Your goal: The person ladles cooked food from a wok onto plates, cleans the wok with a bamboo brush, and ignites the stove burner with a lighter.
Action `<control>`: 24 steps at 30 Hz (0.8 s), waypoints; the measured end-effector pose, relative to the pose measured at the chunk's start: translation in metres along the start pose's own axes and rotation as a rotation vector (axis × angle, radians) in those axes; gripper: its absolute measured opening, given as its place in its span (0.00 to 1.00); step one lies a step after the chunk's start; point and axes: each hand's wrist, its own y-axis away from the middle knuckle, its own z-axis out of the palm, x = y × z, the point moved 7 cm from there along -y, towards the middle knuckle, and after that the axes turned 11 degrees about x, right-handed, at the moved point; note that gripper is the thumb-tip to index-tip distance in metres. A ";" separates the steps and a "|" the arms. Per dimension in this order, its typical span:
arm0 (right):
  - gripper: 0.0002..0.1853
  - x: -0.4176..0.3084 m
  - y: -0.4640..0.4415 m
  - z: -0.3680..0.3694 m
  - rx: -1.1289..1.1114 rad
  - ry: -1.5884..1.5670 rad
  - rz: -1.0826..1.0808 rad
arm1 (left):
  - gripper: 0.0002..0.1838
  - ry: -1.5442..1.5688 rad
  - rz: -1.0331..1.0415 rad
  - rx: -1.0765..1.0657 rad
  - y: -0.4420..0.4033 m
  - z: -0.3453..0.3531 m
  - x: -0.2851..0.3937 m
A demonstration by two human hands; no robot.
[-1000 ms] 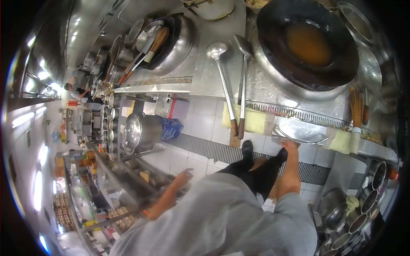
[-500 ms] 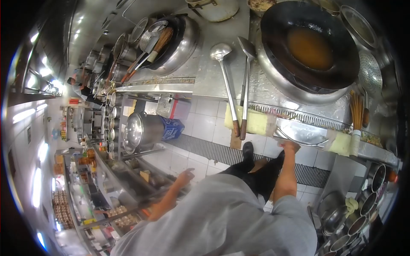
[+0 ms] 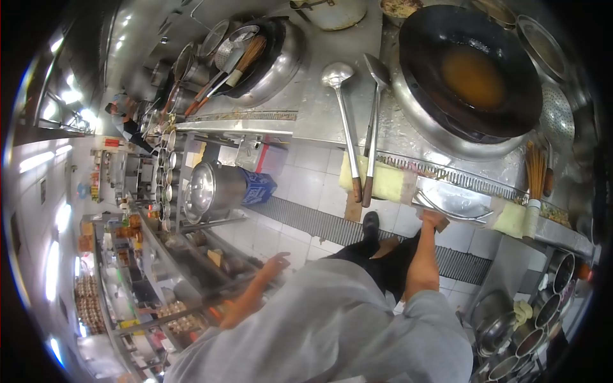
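My right hand is by the stove's front edge, its fingers curled close to a curved metal bar. Whether it grips the bar or something else is not clear. My left hand hangs at my side with fingers apart, holding nothing, near the shelving. Ahead on the stove sits a large black wok with brown liquid in it. To its left, a ladle and a wok spatula lie side by side, their wooden handle ends over a folded pale-yellow cloth.
A second wok holds a brush and utensils. A perforated skimmer and bamboo brush are on the right. A lidded steel pot stands left; metal pots are at lower right. Another person stands far left.
The view has shifted slightly, so the stove items appear a little to the right. Both hands stay in nearly the same places. The distant person has changed posture slightly.
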 end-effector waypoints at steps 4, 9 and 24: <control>0.24 0.058 0.016 0.053 -0.607 -0.677 0.540 | 0.23 -0.033 -0.040 -0.034 -0.001 0.006 -0.017; 0.38 0.050 0.011 0.030 -0.381 -0.339 -0.862 | 0.23 -0.068 -0.038 -0.041 -0.004 0.003 -0.021; 0.21 0.066 0.035 0.013 -0.512 -1.546 0.945 | 0.23 -0.186 -0.041 -0.036 -0.002 -0.001 -0.017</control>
